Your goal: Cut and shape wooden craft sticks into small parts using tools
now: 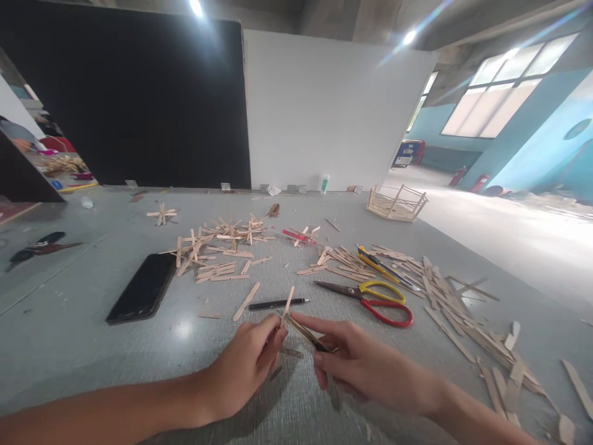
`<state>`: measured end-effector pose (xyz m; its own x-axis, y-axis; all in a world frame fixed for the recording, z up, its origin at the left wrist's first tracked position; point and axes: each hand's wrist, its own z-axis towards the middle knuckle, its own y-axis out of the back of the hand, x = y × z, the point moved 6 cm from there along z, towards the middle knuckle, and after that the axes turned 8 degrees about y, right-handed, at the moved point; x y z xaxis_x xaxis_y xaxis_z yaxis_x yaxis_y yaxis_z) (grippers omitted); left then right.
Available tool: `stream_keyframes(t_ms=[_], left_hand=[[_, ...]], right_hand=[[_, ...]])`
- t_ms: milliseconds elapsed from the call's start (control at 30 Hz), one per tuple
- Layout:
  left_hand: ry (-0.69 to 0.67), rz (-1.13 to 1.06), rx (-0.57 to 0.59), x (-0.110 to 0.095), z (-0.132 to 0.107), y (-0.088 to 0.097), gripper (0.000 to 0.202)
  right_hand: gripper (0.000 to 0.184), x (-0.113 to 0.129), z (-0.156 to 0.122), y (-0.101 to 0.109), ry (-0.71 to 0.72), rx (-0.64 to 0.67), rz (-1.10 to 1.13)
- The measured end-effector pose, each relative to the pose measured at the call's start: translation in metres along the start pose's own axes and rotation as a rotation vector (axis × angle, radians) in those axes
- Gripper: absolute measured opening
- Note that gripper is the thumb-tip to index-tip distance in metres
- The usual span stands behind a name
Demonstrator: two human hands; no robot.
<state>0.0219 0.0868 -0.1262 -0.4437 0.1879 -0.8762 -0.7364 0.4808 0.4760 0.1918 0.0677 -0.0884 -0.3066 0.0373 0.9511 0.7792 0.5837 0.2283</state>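
My left hand (252,361) is closed, pinching a wooden craft stick (289,300) that points up and away from me. In my right hand (354,358) is a slim brass-and-black tool (306,334), its exact kind unclear. The index finger stretches along the tool, and its tip meets the stick at my left fingertips. A black pen (278,304) lies just beyond both hands. To the right rest scissors (365,295) with one yellow and one red handle. Part of another small piece under my hands is hidden.
Loose craft sticks (486,340) spread along the right side, with more sticks and small crossed assemblies (222,235) farther back. A black phone (143,287) lies at left. Beyond the scissors is a yellow utility knife (386,267). A stick-built frame (397,205) stands near the table's far right edge.
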Motion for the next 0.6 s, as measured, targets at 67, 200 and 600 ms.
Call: stream_keyframes(t_ms=[67,200,600], left_hand=[[-0.003,0.001,-0.005,0.000,-0.001,0.001,0.043],[0.019,-0.010,-0.009,0.002,-0.001,0.001,0.042],[0.157,-0.100,-0.021,0.008,0.002,0.002,0.043]], right_hand=[[0.064,0.006,0.000,0.001,0.093,-0.017,-0.064],[0.052,-0.006,0.001,0.002,-0.007,-0.060,-0.028],[0.039,-0.046,0.009,0.036,-0.047,-0.340,-0.055]])
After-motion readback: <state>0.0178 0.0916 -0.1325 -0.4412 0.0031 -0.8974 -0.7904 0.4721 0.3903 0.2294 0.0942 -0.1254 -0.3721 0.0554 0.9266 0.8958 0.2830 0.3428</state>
